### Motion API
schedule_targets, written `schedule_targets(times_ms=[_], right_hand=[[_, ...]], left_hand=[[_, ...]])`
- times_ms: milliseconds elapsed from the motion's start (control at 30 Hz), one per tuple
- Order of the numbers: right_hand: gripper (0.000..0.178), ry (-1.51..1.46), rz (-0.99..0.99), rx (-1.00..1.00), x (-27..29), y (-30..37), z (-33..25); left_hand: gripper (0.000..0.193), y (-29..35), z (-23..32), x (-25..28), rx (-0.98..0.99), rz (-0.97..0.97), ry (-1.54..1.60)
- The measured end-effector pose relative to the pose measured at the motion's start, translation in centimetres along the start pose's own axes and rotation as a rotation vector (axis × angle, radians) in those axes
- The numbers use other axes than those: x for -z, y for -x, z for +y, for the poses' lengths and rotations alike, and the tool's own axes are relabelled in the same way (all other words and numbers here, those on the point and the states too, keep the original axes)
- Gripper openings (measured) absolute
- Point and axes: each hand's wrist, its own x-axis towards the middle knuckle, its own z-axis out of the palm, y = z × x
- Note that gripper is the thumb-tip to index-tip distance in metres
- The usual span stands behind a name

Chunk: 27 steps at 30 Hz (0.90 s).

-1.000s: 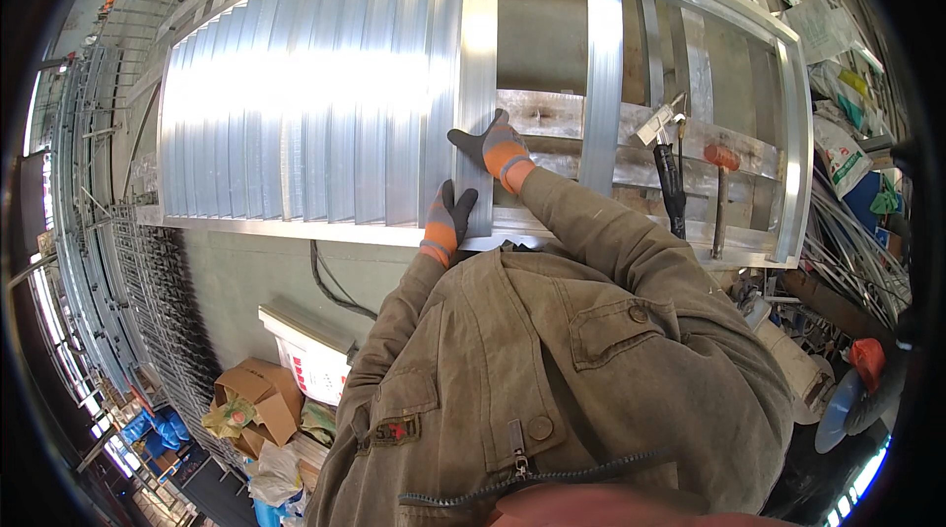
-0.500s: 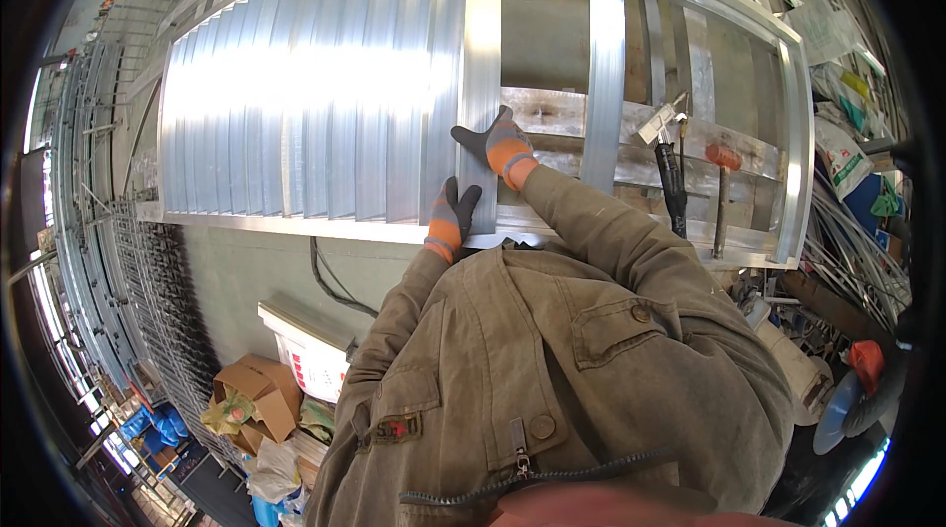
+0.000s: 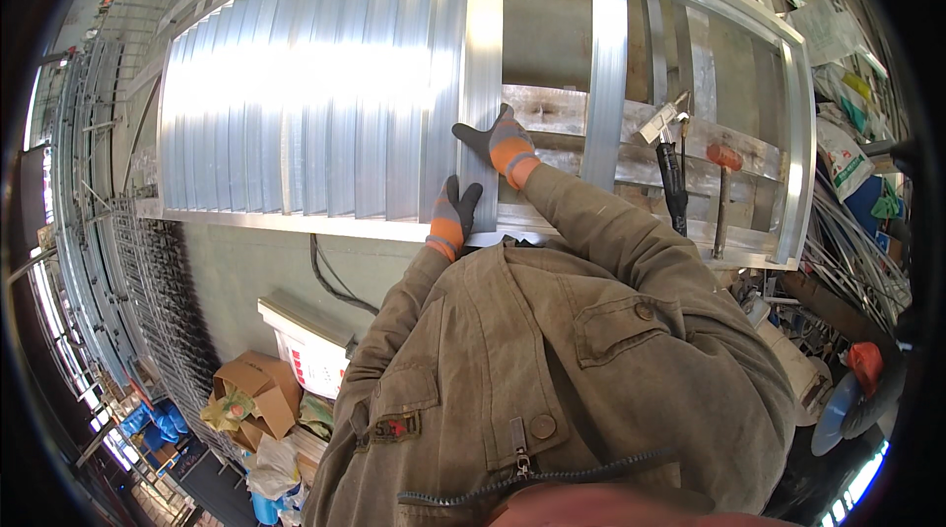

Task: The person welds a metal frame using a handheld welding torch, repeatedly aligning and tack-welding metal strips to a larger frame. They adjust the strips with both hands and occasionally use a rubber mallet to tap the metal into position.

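Note:
Both my hands wear grey-and-orange gloves with dark fingertips. My right hand (image 3: 506, 145) grips a wide bright aluminium slat (image 3: 483, 44), thumb stretched over its left edge and forefinger along its right edge. Nearer to me, my left hand (image 3: 454, 218) is on the near end of that slat, thumb on its face and fingers at its left edge; its grip is partly hidden. To the left, a row of overlapping aluminium slats (image 3: 335, 148) fills the aluminium frame (image 3: 286, 224). Another bar (image 3: 607, 54) crosses the frame on the right.
An orange-headed mallet (image 3: 724, 158) and a black-handled tool (image 3: 672, 182) lie on the frame's right part. Below left stand a white bucket (image 3: 307, 355) and an open cardboard box (image 3: 261, 394). Metal strips (image 3: 857, 251) and bags (image 3: 845, 155) crowd the right side.

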Motion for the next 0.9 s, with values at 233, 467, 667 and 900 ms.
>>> schedule_targets(times_ms=[233,467,667,900], right_hand=[[0.07,-0.092,-0.234,0.183,0.6,3.8,9.2],[0.053,0.008,-0.496,0.299,-1.0,7.3,12.8],[0.05,-0.096,-0.51,0.094,-0.9,8.4,11.8],[0.044,-0.178,-0.424,0.053,-2.1,8.8,12.7]], left_hand=[[0.087,-1.2,-0.7,0.7,-0.112,0.041,-0.278],[0.097,-4.8,3.3,5.0,0.197,-0.369,-0.26],[0.067,-6.5,6.0,5.9,0.235,-0.462,-0.458],[0.06,-6.7,6.2,5.2,0.078,-0.38,-0.582]])
